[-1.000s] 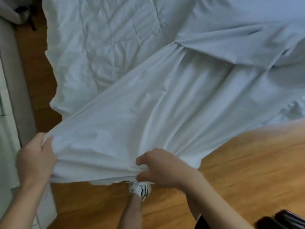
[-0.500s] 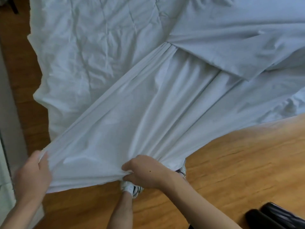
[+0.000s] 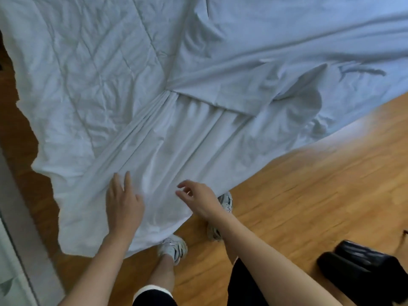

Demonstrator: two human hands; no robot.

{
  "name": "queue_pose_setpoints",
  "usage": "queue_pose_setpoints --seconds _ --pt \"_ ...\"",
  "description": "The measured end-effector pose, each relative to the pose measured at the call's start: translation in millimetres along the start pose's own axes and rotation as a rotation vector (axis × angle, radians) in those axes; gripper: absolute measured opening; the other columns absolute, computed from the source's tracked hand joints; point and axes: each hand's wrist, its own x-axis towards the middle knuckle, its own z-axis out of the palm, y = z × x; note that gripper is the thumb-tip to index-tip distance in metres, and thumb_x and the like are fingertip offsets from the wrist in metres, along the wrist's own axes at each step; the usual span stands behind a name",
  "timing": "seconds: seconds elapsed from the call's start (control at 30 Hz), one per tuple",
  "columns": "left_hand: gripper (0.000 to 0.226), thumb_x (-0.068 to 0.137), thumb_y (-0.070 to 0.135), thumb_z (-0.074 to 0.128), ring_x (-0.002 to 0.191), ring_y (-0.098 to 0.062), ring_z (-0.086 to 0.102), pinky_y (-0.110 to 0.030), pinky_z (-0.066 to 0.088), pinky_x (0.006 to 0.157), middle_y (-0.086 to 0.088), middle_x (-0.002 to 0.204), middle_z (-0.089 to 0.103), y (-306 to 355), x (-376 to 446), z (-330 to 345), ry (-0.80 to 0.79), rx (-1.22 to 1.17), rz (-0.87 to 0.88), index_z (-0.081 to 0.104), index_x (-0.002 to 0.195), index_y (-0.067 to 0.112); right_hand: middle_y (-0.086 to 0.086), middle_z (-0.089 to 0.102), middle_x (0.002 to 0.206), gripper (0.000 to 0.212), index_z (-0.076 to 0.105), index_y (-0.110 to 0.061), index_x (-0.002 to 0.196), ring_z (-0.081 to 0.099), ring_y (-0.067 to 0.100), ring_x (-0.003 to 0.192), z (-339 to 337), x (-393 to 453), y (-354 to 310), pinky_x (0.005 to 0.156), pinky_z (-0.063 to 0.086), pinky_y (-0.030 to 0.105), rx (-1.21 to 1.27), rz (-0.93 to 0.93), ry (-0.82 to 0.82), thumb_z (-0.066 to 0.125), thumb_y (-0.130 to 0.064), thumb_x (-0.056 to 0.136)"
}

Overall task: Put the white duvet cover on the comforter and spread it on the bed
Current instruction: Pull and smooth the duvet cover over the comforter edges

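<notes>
The white duvet cover point(image 3: 176, 138) lies in long folds across the bed's corner, its near end hanging to the floor. Under it at the upper left shows the quilted white comforter point(image 3: 84, 69). My left hand point(image 3: 122, 203) lies flat with straight fingers on the cover's near end. My right hand point(image 3: 199, 198) hovers just right of it over the cover's edge, fingers loosely spread, holding nothing. A flap of the cover point(image 3: 231, 91) is folded over at the middle.
Wooden floor point(image 3: 309, 184) runs to the right and below. My two feet in white sneakers point(image 3: 174, 246) stand at the cover's hem. A black object point(image 3: 362, 270) lies on the floor at lower right. A pale wall or door frame point(image 3: 15, 239) borders the left.
Both hands have let go of the cover's near edge, which has dropped. The left hand now lies flat on it; the right hand hovers open.
</notes>
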Motion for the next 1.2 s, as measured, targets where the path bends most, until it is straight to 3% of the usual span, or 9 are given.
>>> queue_pose_setpoints --seconds 0.17,0.33,0.4,0.6,0.77,0.9,1.07,1.2 --pt "0.062 0.074 0.001 0.072 0.119 -0.045 0.054 -0.054 0.048 0.095 -0.029 0.139 0.047 113.3 -44.0 -4.1 -0.214 0.071 0.277 0.054 0.133 0.001 0.003 0.069 0.107 0.029 0.062 -0.016 0.117 0.064 0.019 0.085 -98.1 -44.3 54.7 0.073 0.051 0.036 0.132 0.257 0.246 0.047 -0.034 0.1" --pt "0.055 0.099 0.02 0.041 0.145 -0.027 0.023 -0.036 0.023 0.117 -0.012 0.16 0.018 216.1 -76.0 -37.2 -0.365 0.15 0.281 0.026 0.152 0.016 -0.001 0.066 0.112 0.03 0.061 -0.017 0.12 0.059 0.015 0.093 -185.3 -122.5 92.9 0.073 0.042 0.028 0.166 0.32 0.268 0.046 -0.031 0.099" --pt "0.054 0.099 0.019 0.039 0.143 -0.026 0.024 -0.036 0.024 0.116 -0.011 0.159 0.02 256.1 -79.3 -50.2 -0.361 0.196 0.291 0.027 0.151 0.016 -0.002 0.066 0.111 0.029 0.062 -0.018 0.119 0.06 0.016 0.094 -219.9 -153.9 106.2 0.072 0.04 0.027 0.173 0.331 0.289 0.047 -0.031 0.098" --pt "0.048 0.096 0.017 0.044 0.128 -0.029 0.042 -0.039 0.039 0.1 -0.012 0.145 0.041 377.1 -72.9 -86.3 -0.389 0.092 0.277 0.041 0.143 0.012 0.003 0.067 0.106 0.028 0.062 -0.013 0.114 0.064 0.02 0.093 -314.4 -201.8 151.6 0.08 0.054 0.038 0.285 0.413 0.421 0.047 -0.03 0.098" --pt "0.043 0.098 0.021 0.042 0.12 -0.03 0.051 -0.039 0.044 0.095 -0.01 0.144 0.042 446.2 -40.4 -83.7 -0.427 -0.02 0.174 0.042 0.141 0.015 0.004 0.067 0.105 0.023 0.062 -0.015 0.109 0.064 0.021 0.092 -387.2 -171.8 173.1 0.084 0.054 0.041 0.338 0.412 0.421 0.049 -0.028 0.097" --pt "0.039 0.101 0.026 0.04 0.119 -0.027 0.054 -0.039 0.046 0.094 -0.007 0.14 0.049 479.9 -0.2 -54.7 -0.437 -0.105 0.046 0.047 0.137 0.015 0.002 0.067 0.102 0.023 0.064 -0.015 0.109 0.063 0.019 0.092 -443.1 -122.9 192.4 0.079 0.053 0.036 0.344 0.417 0.349 0.05 -0.028 0.095" --pt "0.044 0.098 0.043 0.033 0.109 -0.032 0.056 -0.041 0.046 0.083 -0.011 0.114 0.06 545.4 56.5 -15.2 -0.355 -0.174 0.003 0.059 0.111 0.009 0.003 0.067 0.096 0.022 0.062 -0.011 0.109 0.065 0.022 0.091 -518.9 -60.1 225.6 0.08 0.052 0.037 0.378 0.48 0.316 0.049 -0.024 0.097" --pt "0.062 0.09 0.054 0.048 0.122 -0.034 0.049 -0.047 0.045 0.096 -0.01 0.134 0.054 606.2 95.1 11.5 -0.344 -0.27 -0.181 0.046 0.135 0.011 0.004 0.065 0.094 0.028 0.06 -0.004 0.116 0.063 0.021 0.091 -588.1 -7.7 260.0 0.086 0.053 0.042 0.582 0.567 0.421 0.048 -0.021 0.098"
